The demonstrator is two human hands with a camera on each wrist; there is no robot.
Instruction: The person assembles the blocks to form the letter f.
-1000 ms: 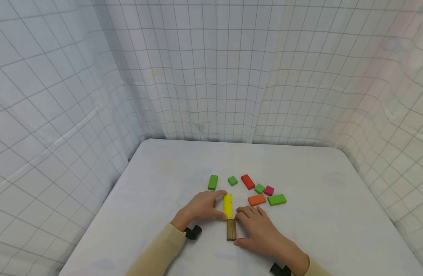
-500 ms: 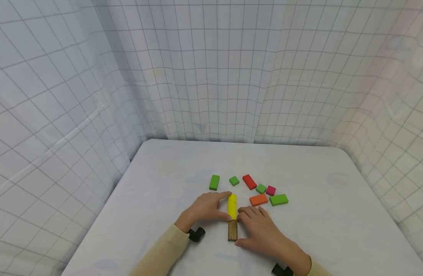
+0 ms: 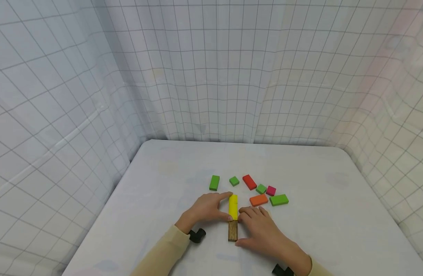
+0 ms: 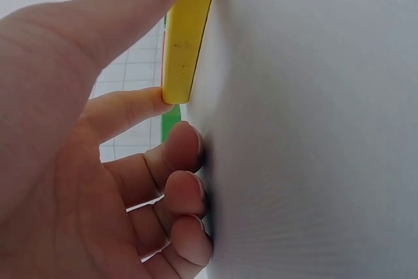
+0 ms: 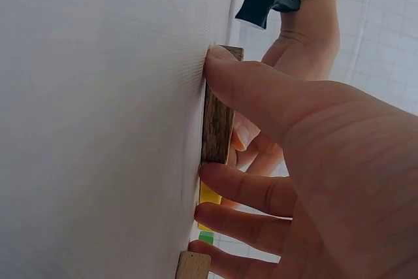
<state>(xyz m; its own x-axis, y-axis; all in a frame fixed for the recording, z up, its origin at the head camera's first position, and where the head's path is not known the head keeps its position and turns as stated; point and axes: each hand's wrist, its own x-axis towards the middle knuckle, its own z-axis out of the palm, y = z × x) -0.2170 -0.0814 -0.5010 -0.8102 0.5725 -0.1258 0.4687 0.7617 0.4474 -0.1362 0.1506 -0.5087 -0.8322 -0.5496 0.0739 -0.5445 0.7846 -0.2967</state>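
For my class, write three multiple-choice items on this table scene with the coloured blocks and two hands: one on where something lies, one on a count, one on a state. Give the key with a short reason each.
1. Where does the brown wooden block lie relative to the yellow block?
A. End to end with it, on the side nearer the person
B. Stacked on top of it
C. Far off by the curtain

2. How many green blocks lie on the table?
A. One
B. Four
C. Seven

3. What is the left hand doing?
A. Resting flat, away from all blocks
B. Holding the yellow block between thumb and forefinger
C. Lifting a red block

Key: 1 A, the head view shows the two in one line, the brown one nearer. 2 B, two long and two small green blocks show. 3 B, the left wrist view shows thumb and forefinger at the block's two ends.
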